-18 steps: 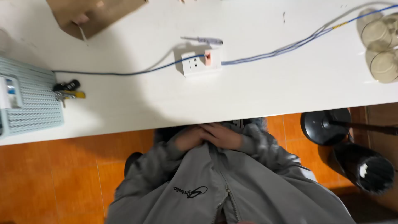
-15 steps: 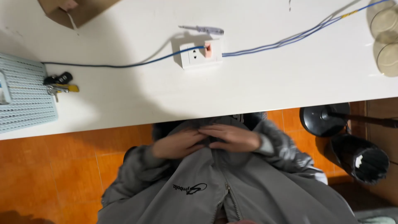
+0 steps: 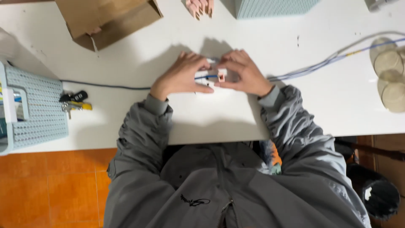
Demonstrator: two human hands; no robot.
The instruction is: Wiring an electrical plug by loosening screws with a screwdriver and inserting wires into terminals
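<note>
Both hands meet at the middle of the white surface (image 3: pixel 236 118), on a small white switch block (image 3: pixel 209 76). Left hand (image 3: pixel 182 75) curled, fingers clamped on the block's left end. Right hand (image 3: pixel 244 74) clamped on its right end, by a pinkish part. Blue cable (image 3: pixel 105 85) runs out left of the block; a paler cable bundle (image 3: pixel 312 67) runs right. Keys (image 3: pixel 74 101) lie well left of the block, beside a pale blue basket (image 3: pixel 40 109). Brown cardboard box (image 3: pixel 105 19) up left of the block. Tape rolls (image 3: pixel 390 71) far right.
</note>
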